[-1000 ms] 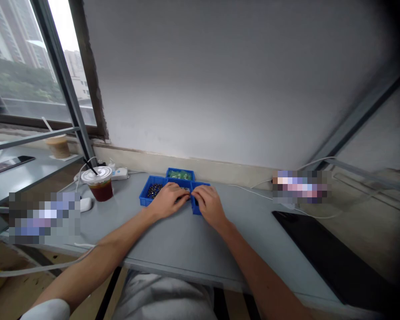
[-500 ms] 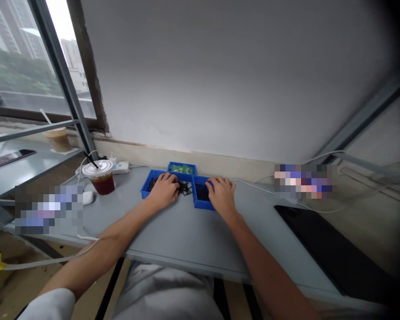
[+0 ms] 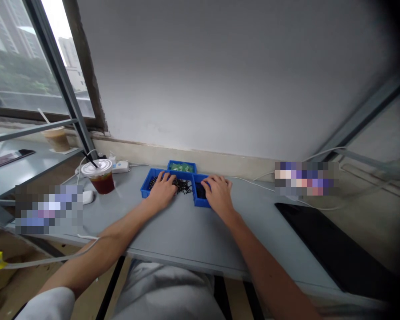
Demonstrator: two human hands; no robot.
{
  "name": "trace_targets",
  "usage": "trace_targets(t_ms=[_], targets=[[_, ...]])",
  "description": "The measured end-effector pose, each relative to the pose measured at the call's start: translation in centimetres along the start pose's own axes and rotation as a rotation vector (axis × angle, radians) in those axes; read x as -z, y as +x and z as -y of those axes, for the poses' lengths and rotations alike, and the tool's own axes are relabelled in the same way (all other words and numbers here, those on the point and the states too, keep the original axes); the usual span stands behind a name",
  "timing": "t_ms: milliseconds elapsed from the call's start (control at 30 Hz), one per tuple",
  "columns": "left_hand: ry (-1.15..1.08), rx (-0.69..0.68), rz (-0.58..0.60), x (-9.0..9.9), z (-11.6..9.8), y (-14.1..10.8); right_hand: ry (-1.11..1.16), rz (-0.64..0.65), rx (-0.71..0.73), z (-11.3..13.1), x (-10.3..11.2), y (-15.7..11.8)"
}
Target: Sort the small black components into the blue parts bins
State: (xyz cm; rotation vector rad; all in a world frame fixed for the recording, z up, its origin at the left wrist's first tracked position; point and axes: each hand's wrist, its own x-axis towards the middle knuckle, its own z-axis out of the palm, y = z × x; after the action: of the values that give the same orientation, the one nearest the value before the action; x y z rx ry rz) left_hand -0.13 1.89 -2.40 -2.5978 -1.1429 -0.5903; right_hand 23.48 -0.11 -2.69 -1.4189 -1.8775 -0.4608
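My left hand (image 3: 162, 190) lies over the left blue bin (image 3: 146, 192), its fingers spread across a heap of small black rod-like pieces (image 3: 184, 186) that look like screws. Some of the pieces sit between this bin and the right one. Over the right blue bin (image 3: 202, 203), my right hand (image 3: 219, 193) has bent fingers with thumb and index tips drawn close together. Anything pinched there is too small or hidden to make out. Dark contents show inside that bin. Behind both stands a smaller blue bin holding green packets (image 3: 182, 167).
A lidded cup of dark drink (image 3: 102, 181) stands to the left, near a white power strip (image 3: 121, 166) and a white case (image 3: 88, 197). On the right lies a flat black panel (image 3: 323, 249). Cables run along the wall, and blurred items lie at both sides.
My right hand has shifted slightly left and its thumb and index tips have come up to the bin's opening. My left hand's fingers have spread a little over the black pieces.
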Motion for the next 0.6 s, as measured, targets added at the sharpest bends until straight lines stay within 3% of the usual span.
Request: trace_targets(t_ms=[233,467,600], targets=[[0.118,-0.097,0.017,1.2,-1.2,0.2,0.095,0.035,0.021,0.7,0.8,0.5],[-0.132,-0.144,-0.022,1.8,-1.7,0.8,0.240,0.191,0.214,2.1,1.8,0.7],[-0.186,-0.178,-0.045,1.8,-1.6,0.9,0.237,0.215,0.250,2.4,1.8,0.5]])
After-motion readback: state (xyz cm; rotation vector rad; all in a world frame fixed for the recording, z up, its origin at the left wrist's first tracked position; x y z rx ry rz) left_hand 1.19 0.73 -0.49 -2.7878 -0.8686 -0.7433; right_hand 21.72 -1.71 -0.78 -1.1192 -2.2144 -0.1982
